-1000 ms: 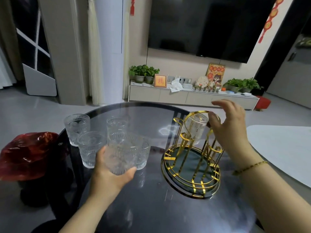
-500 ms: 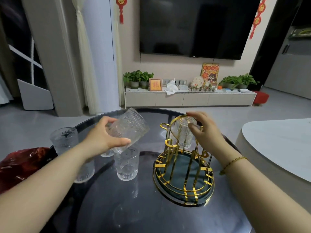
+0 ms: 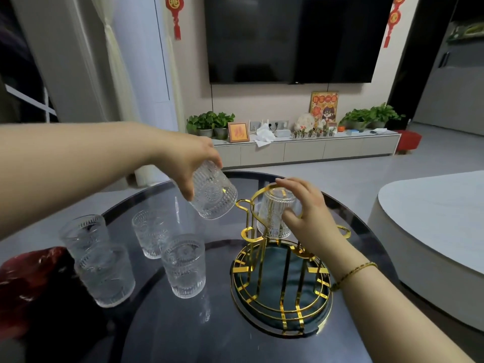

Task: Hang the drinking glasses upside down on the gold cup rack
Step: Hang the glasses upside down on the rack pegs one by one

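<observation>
**Second glass heads for the gold rack**

Dark glass table [image 3: 262, 344] in a living room: four ribbed glasses [image 3: 183, 265] stand upright at its left, waiting. Beside them the left hand [image 3: 188, 163] grips a fifth glass [image 3: 213, 196] by its base, tilted mouth-down, near the gold cup rack [image 3: 281, 289]. On the rack, the right hand [image 3: 307, 213] curls loosely around a glass already hung upside down [image 3: 275, 213]. Next, probably, the tilted glass needs full inversion over a free prong.

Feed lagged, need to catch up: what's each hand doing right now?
Left hand: closed on a tilted glass, held in the air beside the gold rack.
Right hand: fingers around the upside-down glass on the rack.
</observation>
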A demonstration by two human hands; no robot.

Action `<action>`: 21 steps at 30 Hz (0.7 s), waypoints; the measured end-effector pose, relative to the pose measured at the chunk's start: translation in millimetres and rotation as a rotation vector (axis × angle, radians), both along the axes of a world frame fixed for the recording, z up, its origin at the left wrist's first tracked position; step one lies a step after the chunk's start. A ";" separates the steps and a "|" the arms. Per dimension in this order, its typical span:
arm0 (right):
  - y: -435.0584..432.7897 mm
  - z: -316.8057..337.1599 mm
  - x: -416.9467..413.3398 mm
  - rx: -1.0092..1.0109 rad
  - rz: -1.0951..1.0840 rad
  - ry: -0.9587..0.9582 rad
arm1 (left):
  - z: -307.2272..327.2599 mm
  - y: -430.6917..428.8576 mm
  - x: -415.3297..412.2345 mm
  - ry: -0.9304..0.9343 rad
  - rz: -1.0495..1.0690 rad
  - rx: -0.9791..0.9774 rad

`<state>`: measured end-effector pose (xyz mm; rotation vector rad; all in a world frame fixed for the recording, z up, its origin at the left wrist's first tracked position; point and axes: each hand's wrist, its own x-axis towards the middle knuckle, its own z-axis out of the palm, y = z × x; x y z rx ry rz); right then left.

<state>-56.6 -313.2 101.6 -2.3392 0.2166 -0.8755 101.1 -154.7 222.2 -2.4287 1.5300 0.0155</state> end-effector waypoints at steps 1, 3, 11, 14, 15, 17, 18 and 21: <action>-1.1 -1.0 -0.2 -0.001 -0.001 -0.003 | 1.9 -7.9 -1.5 -0.010 -0.017 0.018; -2.8 -2.3 0.2 -0.002 -0.003 -0.012 | 3.6 -22.7 -4.7 -0.005 -0.041 0.035; -5.3 -4.5 0.7 0.019 0.020 -0.020 | -13.3 -55.1 -5.5 0.140 -0.010 0.004; -4.8 -5.0 1.4 0.025 0.022 -0.028 | -22.6 -61.2 -1.6 0.200 -0.022 -0.035; -4.9 -4.9 1.6 0.024 0.023 -0.028 | -25.8 -62.5 -0.9 0.208 -0.037 -0.043; -5.7 -5.5 2.2 0.021 0.020 -0.026 | -33.8 -65.7 1.1 0.217 -0.068 -0.045; -5.8 -5.5 2.6 0.018 0.019 -0.024 | -37.9 -66.7 2.3 0.224 -0.076 -0.043; -5.2 -5.9 3.7 0.010 0.018 -0.029 | -47.8 -69.1 5.4 0.236 -0.094 -0.037</action>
